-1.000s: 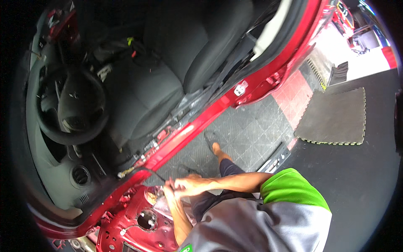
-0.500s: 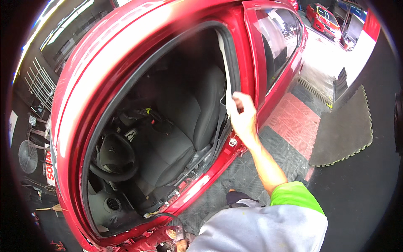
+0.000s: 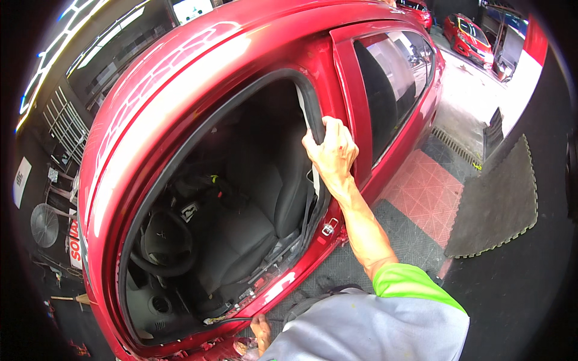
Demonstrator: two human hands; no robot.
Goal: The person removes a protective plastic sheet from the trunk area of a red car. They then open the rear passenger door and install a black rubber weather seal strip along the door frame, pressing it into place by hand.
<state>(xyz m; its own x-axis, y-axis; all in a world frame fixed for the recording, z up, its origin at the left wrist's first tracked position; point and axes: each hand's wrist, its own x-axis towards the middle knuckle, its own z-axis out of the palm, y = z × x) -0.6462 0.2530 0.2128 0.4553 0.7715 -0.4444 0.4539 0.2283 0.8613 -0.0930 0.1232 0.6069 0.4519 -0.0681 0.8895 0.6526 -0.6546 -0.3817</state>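
Head view: I see right hand [image 3: 330, 150] closed on black rubber door seal [image 3: 308, 105] at rear edge of red car's [image 3: 198, 78] open door frame, beside rear window [image 3: 391, 84]. Left hand [image 3: 261, 333] low at sill, grip unclear. White rectangular sign [image 3: 22, 182] and red-white sign [image 3: 75, 243] far left.

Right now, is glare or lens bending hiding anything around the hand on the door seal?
Head view: glare streaks the car roof, not the right hand or the door seal, both sharp; fisheye bows the roofline; the cabin is dark; the left hand sits half-hidden at the lower edge.
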